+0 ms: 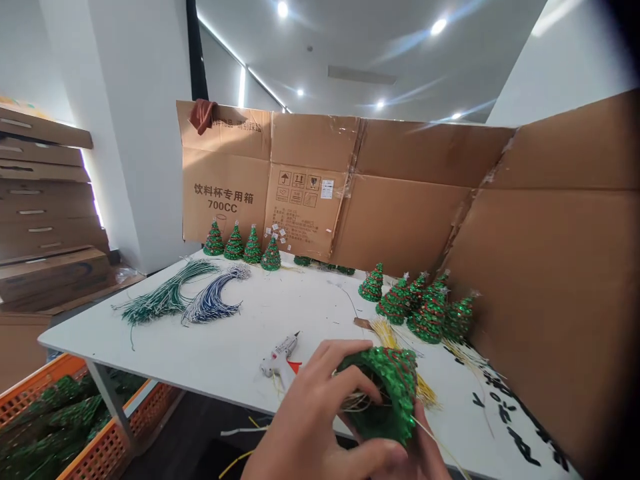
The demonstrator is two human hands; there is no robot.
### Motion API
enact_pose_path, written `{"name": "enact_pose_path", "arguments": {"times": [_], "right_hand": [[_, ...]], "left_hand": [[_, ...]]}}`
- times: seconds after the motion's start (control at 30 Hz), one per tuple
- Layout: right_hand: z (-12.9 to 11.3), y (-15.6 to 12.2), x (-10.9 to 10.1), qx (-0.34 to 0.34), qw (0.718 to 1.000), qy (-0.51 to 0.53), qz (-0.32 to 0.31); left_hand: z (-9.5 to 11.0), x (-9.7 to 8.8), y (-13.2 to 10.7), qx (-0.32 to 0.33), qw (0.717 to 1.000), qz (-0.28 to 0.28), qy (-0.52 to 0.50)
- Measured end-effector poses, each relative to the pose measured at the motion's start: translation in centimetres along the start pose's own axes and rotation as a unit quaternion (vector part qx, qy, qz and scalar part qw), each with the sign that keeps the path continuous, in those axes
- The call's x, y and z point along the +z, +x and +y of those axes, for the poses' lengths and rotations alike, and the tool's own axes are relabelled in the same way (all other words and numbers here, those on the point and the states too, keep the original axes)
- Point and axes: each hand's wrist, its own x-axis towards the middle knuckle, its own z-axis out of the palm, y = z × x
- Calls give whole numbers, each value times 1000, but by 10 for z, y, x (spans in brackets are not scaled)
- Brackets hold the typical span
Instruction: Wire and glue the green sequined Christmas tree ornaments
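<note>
White worktable [200, 340] with a sequinned green cone [383, 393] held above its near edge

Over the near edge of the worktable, the left hand [305, 413] grips the sequinned green cone, its fingers [325, 357] curled around the side. The cone's open base tilts toward that palm, with straw-coloured wire ends [360, 402] bunched inside. The right hand [425, 453] lies against the cone's lower right, mostly hidden, so how far it closes cannot be told.

On the worktable, just left of the hands, lies a hot glue gun [280, 353]. Farther left are bundles of green wires [165, 293] and blue wires [215, 297]. Sequinned green trees [415, 303] stand toward the right end.

Below the worktable's left end, an orange plastic crate [95, 460] holds green sequinned pieces. Behind its far edge, a cardboard panel [310, 200] reads 饮料杯专用箱 and 700CC, beside printed handling symbols. Black lettering [510, 413] on the worktable's right end is too oblique to read.
</note>
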Motion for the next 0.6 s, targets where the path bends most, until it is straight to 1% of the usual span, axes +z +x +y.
{"name": "enact_pose_path", "arguments": {"times": [0.07, 0.13, 0.27, 0.37, 0.43, 0.5, 0.6], "right_hand": [[-5, 1, -2, 12, 1000, 23, -17], [-9, 1, -5, 8, 999, 41, -25], [-11, -2, -7, -1, 999, 26, -38], [-8, -2, -5, 5, 998, 24, -55], [-4, 0, -5, 11, 997, 58, -58], [0, 4, -6, 25, 994, 93, -53], [3, 9, -8, 35, 993, 100, -41]], "left_hand": [[5, -3, 3, 3, 1000, -25, 13], [6, 0, 6, 22, 999, -28, 31], [-1, 14, 2, 57, 997, 15, 54], [-11, 25, -6, 62, 995, 50, 54], [-18, 30, -10, 47, 995, 73, 41], [-24, 33, -14, 15, 996, 83, 24], [-28, 33, -16, -32, 997, 65, 9]]}}
